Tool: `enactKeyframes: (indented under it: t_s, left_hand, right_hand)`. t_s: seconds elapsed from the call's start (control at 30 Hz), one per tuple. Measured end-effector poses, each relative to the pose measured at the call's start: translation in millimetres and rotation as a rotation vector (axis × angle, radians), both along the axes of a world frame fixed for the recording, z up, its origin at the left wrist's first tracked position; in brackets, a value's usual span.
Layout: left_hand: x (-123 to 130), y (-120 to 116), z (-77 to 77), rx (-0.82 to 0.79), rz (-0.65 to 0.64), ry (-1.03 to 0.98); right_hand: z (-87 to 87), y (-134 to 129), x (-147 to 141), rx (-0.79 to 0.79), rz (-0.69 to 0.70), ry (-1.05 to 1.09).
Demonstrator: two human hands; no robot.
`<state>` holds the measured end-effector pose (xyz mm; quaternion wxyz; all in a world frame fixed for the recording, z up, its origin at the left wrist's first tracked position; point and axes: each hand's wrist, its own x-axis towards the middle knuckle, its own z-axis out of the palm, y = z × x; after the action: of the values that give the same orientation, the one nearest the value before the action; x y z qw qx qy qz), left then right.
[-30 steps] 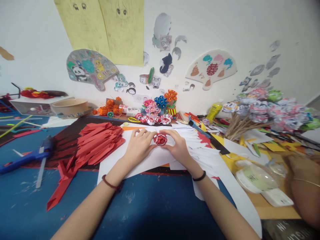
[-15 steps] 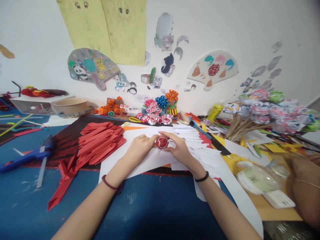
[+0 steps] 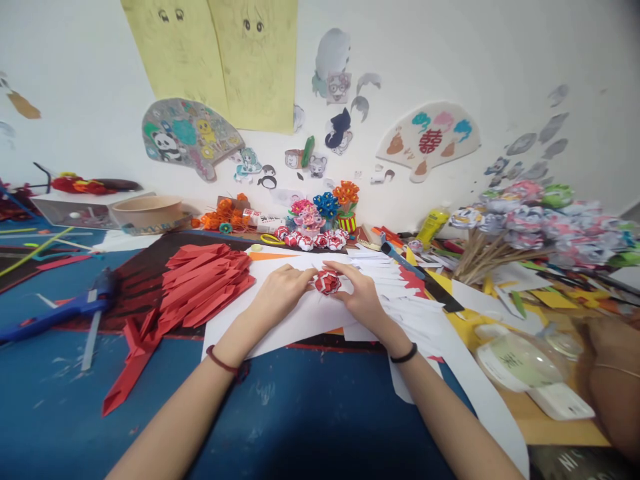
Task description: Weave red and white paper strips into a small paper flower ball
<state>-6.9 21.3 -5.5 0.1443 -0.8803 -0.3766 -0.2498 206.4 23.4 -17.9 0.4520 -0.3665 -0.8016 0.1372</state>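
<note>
Between my two hands, over a white paper sheet (image 3: 295, 327), is a small red and white paper flower (image 3: 327, 282). The fingertips of my left hand (image 3: 286, 288) pinch it from the left. Thumb and fingers of my right hand (image 3: 357, 293) curve round its right side. Left of the sheet lies a pile of folded red paper strips (image 3: 205, 287), with a few joined red pieces (image 3: 131, 363) nearer me. Folded white paper strips (image 3: 407, 313) lie to the right. Behind my hands sits a row of finished red and white flowers (image 3: 313, 239).
A blue glue gun (image 3: 75, 310) lies at left. At right are a bunch of paper flowers on sticks (image 3: 530, 227), a yellow bottle (image 3: 433, 227), a clear plastic container (image 3: 510, 360) and another person's arm (image 3: 613, 387). A round beige bowl (image 3: 147, 212) stands at back left.
The flower has turned slightly between my fingers and shows more white edging. The whole view has shifted a little; both hands keep their hold.
</note>
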Motion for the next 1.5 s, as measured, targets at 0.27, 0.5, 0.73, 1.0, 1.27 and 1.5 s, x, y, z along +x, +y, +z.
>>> enactKeyframes:
  t_s: [0.27,0.5,0.73,1.0,1.27,1.5]
  left_hand:
    - [0.1,-3.0,4.9,0.002,-0.088,0.047]
    - [0.3,-2.0,3.3,0.025,-0.158,0.013]
    - [0.3,-4.4,2.8,0.111,-0.139,0.013]
    - [-2.6,0.4,4.1,0.033,-0.096,0.050]
    - [-4.6,3.9,2.4,-0.001,-0.064,0.070]
    - [-4.0,3.4,3.9,0.045,-0.050,0.139]
  right_hand:
    - [0.5,-1.5,-1.0,-0.007,-0.006,0.013]
    - [-0.2,-5.1,-4.5,0.035,-0.003,0.032]
    - [-1.0,-5.7,-4.8,0.034,-0.018,0.047]
    - [-1.5,-0.9,-3.0,0.044,-0.028,-0.019]
    - [-2.0,1.4,-1.6,0.079,-0.013,-0.082]
    - [-1.7,1.9,-0.6,0.091,-0.001,-0.089]
